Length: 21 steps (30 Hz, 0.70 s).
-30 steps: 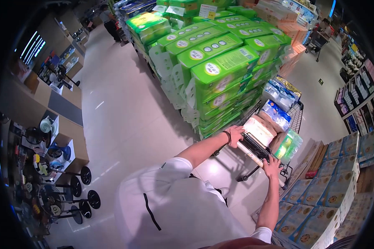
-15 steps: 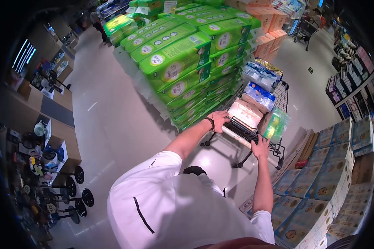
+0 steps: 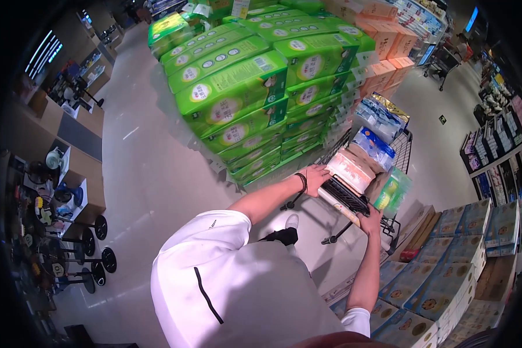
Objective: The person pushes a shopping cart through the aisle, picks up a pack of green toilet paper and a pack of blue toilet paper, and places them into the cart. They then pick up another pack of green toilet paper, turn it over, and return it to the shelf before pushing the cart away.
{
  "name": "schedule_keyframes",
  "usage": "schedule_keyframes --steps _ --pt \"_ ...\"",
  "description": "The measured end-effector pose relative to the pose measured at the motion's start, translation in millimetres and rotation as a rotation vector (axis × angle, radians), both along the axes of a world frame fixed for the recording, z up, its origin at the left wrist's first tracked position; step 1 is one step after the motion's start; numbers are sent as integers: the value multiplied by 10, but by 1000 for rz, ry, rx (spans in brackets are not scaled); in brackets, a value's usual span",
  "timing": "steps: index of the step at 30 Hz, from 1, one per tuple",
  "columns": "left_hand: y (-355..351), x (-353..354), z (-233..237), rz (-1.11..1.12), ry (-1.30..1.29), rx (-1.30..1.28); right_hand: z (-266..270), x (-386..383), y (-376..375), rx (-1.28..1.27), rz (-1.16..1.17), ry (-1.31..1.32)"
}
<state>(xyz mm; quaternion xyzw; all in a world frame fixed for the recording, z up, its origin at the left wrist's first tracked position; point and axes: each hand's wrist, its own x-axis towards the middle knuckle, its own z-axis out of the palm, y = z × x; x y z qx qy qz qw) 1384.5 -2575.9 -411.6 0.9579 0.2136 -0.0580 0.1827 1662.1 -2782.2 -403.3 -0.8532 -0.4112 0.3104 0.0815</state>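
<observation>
My left hand (image 3: 315,180), with a dark bracelet at its wrist, is closed over the left end of the shopping cart handle (image 3: 337,203). At the handle's right end, my right hand (image 3: 370,222) is closed too, its fingers partly hidden. Just past the handle, the shopping cart (image 3: 410,152) carries a pale pink tissue pack (image 3: 351,169) and a blue and white pack (image 3: 374,148). Farther forward lie a pale blue pack (image 3: 379,120) and a gold pack (image 3: 392,108). A green pack (image 3: 395,190) stands along the cart's right side.
A tall stack of green tissue packs (image 3: 232,110) rises close by the cart's left. Pale boxes (image 3: 446,249) are piled at right, and peach cartons (image 3: 388,40) stand ahead. Another cart (image 3: 443,61) is farther off. Black round-based stands (image 3: 100,227) line the left.
The cart and both hands sit slightly farther right and lower in view. The green stack has shifted left and the peach cartons right. A light shoe now shows below the cart.
</observation>
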Motion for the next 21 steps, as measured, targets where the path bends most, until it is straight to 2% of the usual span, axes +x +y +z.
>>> schedule_keyframes --steps 3,6,7,10,11,14,15,16,17,21 --pt "107 290 -143 -16 39 24 -144 412 144 45 20 52" --pt "256 590 -98 -14 65 -13 -235 700 366 -9 83 -60" --pt "300 641 -204 -7 60 -38 -246 717 439 -98 57 -63" --pt "460 853 -257 -25 77 -47 -256 853 586 -73 -7 -121" --pt "488 907 -253 -36 89 -61 -137 854 677 -92 -91 -105" --pt "453 836 -248 14 -274 -198 -230 1076 748 13 -54 -185" --pt "440 679 12 92 -389 -243 -245 1130 800 22 -46 -195" --pt "468 473 182 162 -493 -124 -244 1188 851 -8 -57 -177" --pt "562 210 543 242 -554 -24 -239 1247 909 -37 -69 -158" --pt "1059 -999 2209 610 -657 543 -366 1524 1005 -29 -31 -140"
